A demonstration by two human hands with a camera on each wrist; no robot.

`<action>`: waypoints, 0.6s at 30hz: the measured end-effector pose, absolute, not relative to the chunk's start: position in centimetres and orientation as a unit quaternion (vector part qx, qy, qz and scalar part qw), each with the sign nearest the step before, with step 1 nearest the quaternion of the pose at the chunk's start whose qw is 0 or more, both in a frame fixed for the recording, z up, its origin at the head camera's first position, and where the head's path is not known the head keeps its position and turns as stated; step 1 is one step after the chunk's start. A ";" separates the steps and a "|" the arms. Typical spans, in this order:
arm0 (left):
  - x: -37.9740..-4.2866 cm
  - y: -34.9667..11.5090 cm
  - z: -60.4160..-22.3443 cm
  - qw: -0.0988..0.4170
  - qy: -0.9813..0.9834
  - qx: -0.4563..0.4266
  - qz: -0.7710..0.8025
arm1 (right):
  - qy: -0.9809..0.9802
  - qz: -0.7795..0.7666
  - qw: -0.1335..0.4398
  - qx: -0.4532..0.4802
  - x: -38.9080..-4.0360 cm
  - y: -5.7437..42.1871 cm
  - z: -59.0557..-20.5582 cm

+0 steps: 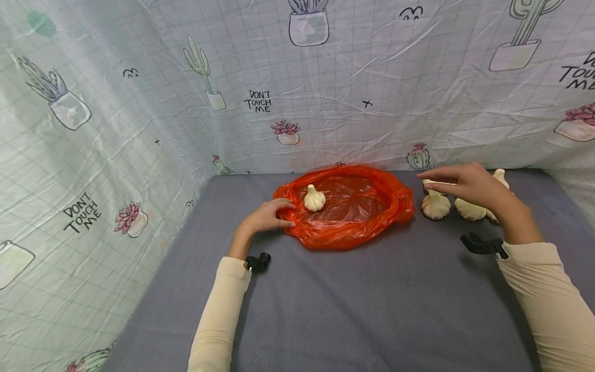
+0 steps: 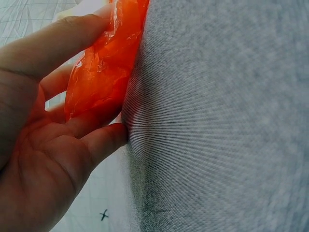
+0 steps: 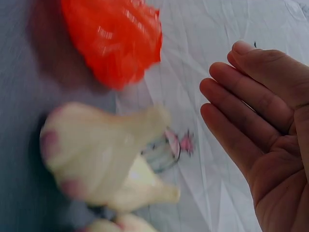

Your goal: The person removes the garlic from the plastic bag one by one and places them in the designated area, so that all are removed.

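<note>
A red plastic bag [image 1: 353, 240] lies spread with its mouth open upward at the back of the table. One garlic bulb [image 1: 314, 199] stands inside it, near the left rim. My left hand [image 1: 268, 214] holds the bag's left edge; in the left wrist view the red film [image 2: 104, 79] passes between thumb and fingers. Over the garlic bulbs [image 1: 436, 205] to the right of the bag hovers my right hand [image 1: 471, 185], fingers extended and holding nothing. It partly hides the bulbs in the head view. The right wrist view shows a blurred bulb [image 3: 96, 150] apart from that hand.
A grey cloth covers the table [image 1: 325, 310]. Behind and at the left hang pale printed curtains [image 1: 325, 129] that meet the table's edges. A black wrist mount [image 1: 481, 244] sits at the right cuff, another mount [image 1: 258, 262] at the left.
</note>
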State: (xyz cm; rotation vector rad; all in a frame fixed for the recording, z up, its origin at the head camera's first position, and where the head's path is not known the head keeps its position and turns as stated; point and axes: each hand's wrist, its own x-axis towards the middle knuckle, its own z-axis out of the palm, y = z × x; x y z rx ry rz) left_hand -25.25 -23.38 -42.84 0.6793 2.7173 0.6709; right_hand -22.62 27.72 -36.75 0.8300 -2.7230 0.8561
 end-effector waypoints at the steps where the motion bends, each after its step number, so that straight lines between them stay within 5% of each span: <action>1: -25.3 -23.4 -42.8 0.130 0.935 0.234 0.231 | -0.911 0.289 0.081 0.282 -22.8 27.3 -36.7; 18: -25.2 -23.2 -42.8 0.134 0.938 0.231 0.224 | -0.867 0.315 0.064 0.380 -26.2 20.9 -36.3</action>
